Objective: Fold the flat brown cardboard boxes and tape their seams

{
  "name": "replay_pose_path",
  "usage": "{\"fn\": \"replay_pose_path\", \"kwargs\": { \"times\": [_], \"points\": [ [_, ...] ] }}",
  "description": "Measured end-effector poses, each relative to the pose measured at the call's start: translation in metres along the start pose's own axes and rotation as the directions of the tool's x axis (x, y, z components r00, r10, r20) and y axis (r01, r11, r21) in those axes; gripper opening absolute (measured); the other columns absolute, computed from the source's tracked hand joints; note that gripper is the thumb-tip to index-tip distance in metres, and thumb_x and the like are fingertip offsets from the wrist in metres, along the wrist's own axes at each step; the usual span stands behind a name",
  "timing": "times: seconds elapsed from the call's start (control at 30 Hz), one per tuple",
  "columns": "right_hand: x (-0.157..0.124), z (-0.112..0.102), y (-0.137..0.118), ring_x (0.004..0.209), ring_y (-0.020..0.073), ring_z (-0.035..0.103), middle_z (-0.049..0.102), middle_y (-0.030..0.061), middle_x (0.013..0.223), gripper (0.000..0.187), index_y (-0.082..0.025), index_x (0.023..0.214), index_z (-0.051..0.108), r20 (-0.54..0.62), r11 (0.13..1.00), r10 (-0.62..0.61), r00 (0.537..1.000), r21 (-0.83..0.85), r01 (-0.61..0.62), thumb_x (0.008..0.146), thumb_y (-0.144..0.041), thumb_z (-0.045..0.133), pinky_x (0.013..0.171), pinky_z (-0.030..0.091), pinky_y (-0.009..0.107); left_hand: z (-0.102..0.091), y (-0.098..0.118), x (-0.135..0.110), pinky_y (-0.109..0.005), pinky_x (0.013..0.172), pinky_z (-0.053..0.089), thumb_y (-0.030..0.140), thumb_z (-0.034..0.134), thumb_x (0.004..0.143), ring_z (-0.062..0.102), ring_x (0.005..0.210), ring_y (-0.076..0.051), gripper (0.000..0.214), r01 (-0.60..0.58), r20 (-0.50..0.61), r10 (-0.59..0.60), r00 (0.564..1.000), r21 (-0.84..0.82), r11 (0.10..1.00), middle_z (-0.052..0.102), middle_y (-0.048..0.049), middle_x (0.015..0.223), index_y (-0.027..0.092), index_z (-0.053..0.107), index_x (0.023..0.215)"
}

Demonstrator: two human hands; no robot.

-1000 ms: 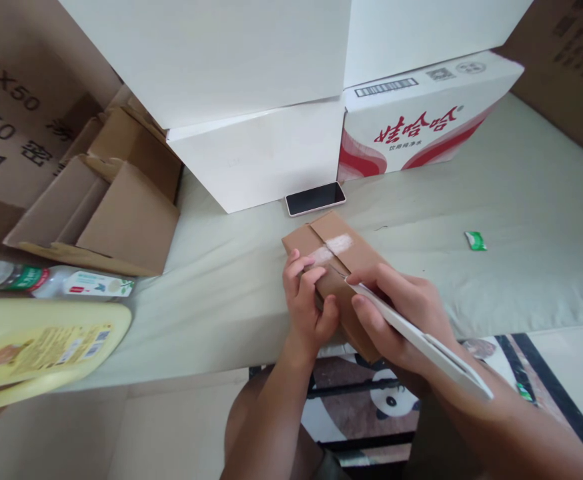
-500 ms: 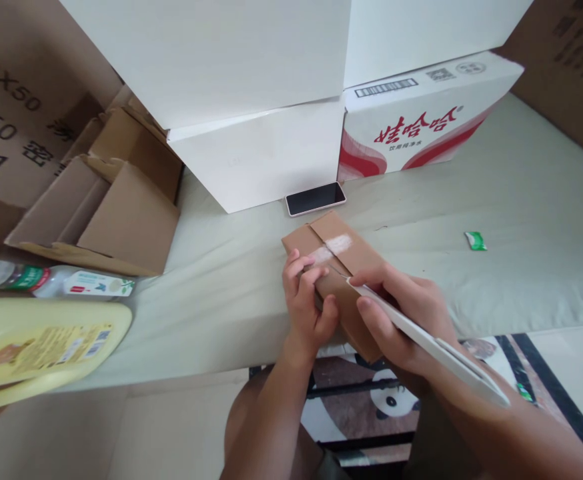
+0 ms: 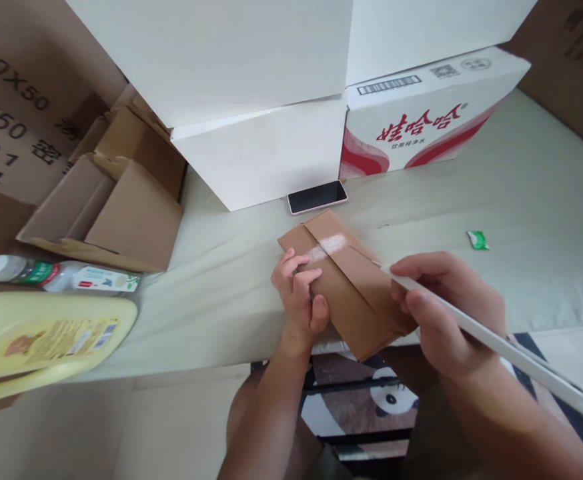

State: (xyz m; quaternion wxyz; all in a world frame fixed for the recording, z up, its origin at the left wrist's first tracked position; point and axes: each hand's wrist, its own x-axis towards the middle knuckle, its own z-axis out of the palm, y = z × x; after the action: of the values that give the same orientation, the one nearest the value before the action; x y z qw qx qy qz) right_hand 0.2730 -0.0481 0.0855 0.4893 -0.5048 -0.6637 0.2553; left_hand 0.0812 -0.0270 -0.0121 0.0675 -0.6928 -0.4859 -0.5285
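Note:
A small brown cardboard box (image 3: 354, 287) lies tilted near the front edge of the cloth-covered surface. A whitish strip (image 3: 332, 244), like tape or torn paper, crosses the seam between its flaps. My left hand (image 3: 299, 293) grips the box's left side with curled fingers. In my right hand (image 3: 449, 313) is a slim white utility knife (image 3: 476, 337), pinched near its front end. Its thin metal tip is at the box's right edge, and whether it touches the cardboard I cannot tell.
Behind the box lies a phone (image 3: 317, 197) against stacked white cartons (image 3: 261, 153). A red-and-white carton (image 3: 416, 137) stands beside them. To the left are an open cardboard box (image 3: 126, 213), a clear bottle (image 3: 61, 275) and a yellow jug (image 3: 51, 340). A green wrapper (image 3: 478, 240) lies right.
My right hand has moved right with the knife, its tip going from the middle seam to the box's right edge. My left hand stays on the box.

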Motion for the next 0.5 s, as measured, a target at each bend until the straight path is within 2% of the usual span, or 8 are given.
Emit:
{"fn": "replay_pose_path", "kwargs": {
  "times": [0.07, 0.17, 0.3, 0.4, 0.5],
  "points": [
    [0.007, -0.002, 0.004, 0.054, 0.0153, 0.056, 0.060, -0.0013, 0.063, 0.016, -0.024, 0.099, 0.069, -0.041, 0.998, 0.053, 0.998, -0.043, -0.054, 0.094, -0.036, 0.060, 0.047, 0.043, 0.026, 0.000, -0.001, 0.000, -0.053, 0.108, 0.046, 0.046, 0.031, 0.102, 0.054, 0.131, -0.029, 0.033, 0.005, -0.005, -0.005, 1.000, 0.001, 1.000, 0.058, -0.0101, 0.116, 0.025, 0.055, 0.106],
    [0.018, -0.004, 0.017, 0.058, 0.0155, 0.060, 0.064, -0.0011, 0.068, 0.016, -0.025, 0.103, 0.069, 0.002, 0.993, 0.108, 0.994, -0.040, -0.107, 0.091, -0.034, 0.065, 0.051, 0.045, 0.026, -0.002, -0.005, -0.001, -0.054, 0.108, 0.047, 0.047, 0.031, 0.102, 0.055, 0.129, -0.030, 0.034, -0.011, -0.011, 0.011, 1.000, -0.005, 1.000, 0.058, -0.0103, 0.115, 0.024, 0.056, 0.104],
    [0.022, 0.003, 0.039, 0.073, 0.0191, 0.070, 0.074, 0.0025, 0.081, 0.021, -0.024, 0.107, 0.068, 0.046, 0.970, 0.203, 0.978, 0.129, -0.208, 0.092, -0.038, 0.066, 0.062, 0.054, 0.029, -0.004, -0.014, -0.003, -0.055, 0.108, 0.047, 0.048, 0.032, 0.101, 0.054, 0.129, -0.030, 0.033, -0.007, -0.026, 0.006, 1.000, -0.055, 0.998, 0.058, -0.0099, 0.117, 0.025, 0.056, 0.104],
    [0.020, 0.012, 0.054, 0.087, 0.0211, 0.074, 0.078, 0.0059, 0.097, 0.026, -0.023, 0.110, 0.065, 0.180, 0.913, 0.229, 0.957, 0.301, -0.275, 0.092, -0.041, 0.066, 0.076, 0.058, 0.034, -0.008, -0.023, -0.006, -0.056, 0.110, 0.045, 0.049, 0.034, 0.102, 0.053, 0.132, -0.029, 0.033, 0.028, -0.013, -0.030, 0.999, -0.093, 0.995, 0.057, -0.0099, 0.120, 0.025, 0.056, 0.106],
    [0.018, 0.016, 0.062, 0.099, 0.0211, 0.074, 0.078, 0.0075, 0.112, 0.026, -0.024, 0.115, 0.062, 0.306, 0.876, 0.154, 0.940, 0.397, -0.273, 0.092, -0.038, 0.067, 0.085, 0.058, 0.035, -0.011, -0.034, -0.009, -0.058, 0.115, 0.041, 0.051, 0.036, 0.103, 0.051, 0.137, -0.029, 0.034, 0.082, -0.002, -0.083, 0.997, -0.142, 0.986, 0.057, -0.0094, 0.124, 0.025, 0.057, 0.108]
  ]
}}
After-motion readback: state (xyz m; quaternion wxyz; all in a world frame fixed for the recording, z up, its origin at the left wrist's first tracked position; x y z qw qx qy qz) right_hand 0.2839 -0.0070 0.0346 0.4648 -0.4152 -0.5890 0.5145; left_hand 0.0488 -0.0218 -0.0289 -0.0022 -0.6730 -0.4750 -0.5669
